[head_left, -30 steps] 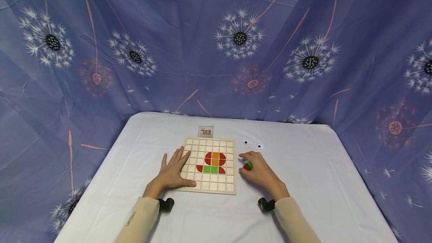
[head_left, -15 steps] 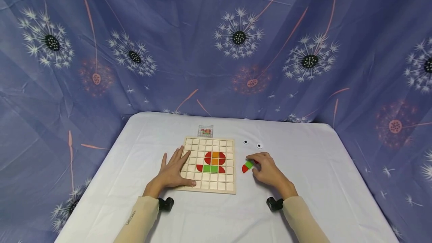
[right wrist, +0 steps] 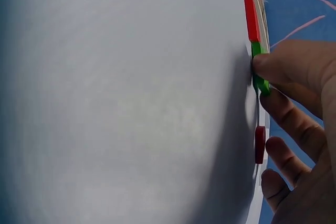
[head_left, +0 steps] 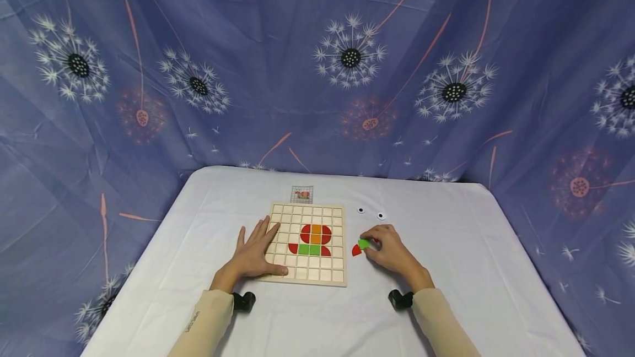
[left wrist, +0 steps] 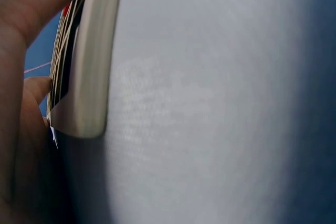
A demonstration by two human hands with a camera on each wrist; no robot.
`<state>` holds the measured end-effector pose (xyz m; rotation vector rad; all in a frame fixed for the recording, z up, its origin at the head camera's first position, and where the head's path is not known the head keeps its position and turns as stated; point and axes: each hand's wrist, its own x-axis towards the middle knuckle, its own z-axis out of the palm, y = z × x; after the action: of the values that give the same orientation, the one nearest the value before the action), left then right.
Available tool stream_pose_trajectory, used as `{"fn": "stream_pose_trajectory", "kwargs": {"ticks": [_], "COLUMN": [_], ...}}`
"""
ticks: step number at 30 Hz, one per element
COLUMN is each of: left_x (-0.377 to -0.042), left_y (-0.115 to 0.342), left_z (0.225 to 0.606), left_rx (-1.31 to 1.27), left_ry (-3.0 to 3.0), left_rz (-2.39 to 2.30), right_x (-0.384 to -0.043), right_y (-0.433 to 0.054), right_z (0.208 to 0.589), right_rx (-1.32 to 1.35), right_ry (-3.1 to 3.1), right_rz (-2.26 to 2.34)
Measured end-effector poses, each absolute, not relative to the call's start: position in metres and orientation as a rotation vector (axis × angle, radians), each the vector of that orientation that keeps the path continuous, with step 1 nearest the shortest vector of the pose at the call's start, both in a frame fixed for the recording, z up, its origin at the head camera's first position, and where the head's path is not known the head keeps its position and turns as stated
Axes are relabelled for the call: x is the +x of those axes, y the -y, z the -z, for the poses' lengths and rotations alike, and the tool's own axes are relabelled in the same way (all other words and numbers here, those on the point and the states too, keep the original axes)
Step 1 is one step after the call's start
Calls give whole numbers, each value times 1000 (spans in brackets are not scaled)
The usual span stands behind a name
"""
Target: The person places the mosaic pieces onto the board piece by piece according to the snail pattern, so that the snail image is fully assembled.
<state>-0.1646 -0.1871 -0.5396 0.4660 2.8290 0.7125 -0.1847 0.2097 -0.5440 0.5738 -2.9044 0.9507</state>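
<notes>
My left hand (head_left: 253, 252) rests with spread fingers over the left side of a wooden grid board (head_left: 327, 275). On the board lie red, orange and green tiles in a snail-like shape. Right of the board, my right hand (head_left: 392, 249) pinches a green tile (head_left: 364, 243) between thumb and index finger. A red quarter-round tile (head_left: 356, 250) lies against or very close to its left end. Another red tile (right wrist: 260, 144) sits below the curled fingers in the right wrist view; in the head view the hand mostly covers it.
Two round eye pieces (head_left: 371, 213) lie beyond the right hand. Behind the board is a small picture card (head_left: 301, 194) with a grid and coloured shape. A white cloth (head_left: 317, 324) covers the table, and a blue patterned curtain (head_left: 278, 70) hangs behind.
The right hand first drew back to the right, uncovering the red and green tiles, then came slightly left and gripped the green one. Both tiles shifted a little left. The left hand stayed still.
</notes>
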Motion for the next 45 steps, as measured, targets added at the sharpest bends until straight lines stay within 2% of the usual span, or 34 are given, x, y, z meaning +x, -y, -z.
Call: {"fn": "stream_pose_trajectory", "kwargs": {"ticks": [11, 27, 45], "left_x": [-165, -165, -166], "left_y": [187, 188, 189], "left_z": [540, 542, 548], "left_rx": [461, 465, 460], "left_ry": [-2833, -2845, -2854], "left_rz": [-711, -703, -719], "right_x": [-192, -203, -203], "right_y": [-194, -138, -99], "right_z": [539, 528, 526], "right_rx": [522, 647, 769], "right_ry": [2900, 2882, 2842], "right_rz": [-1049, -1067, -1065]}}
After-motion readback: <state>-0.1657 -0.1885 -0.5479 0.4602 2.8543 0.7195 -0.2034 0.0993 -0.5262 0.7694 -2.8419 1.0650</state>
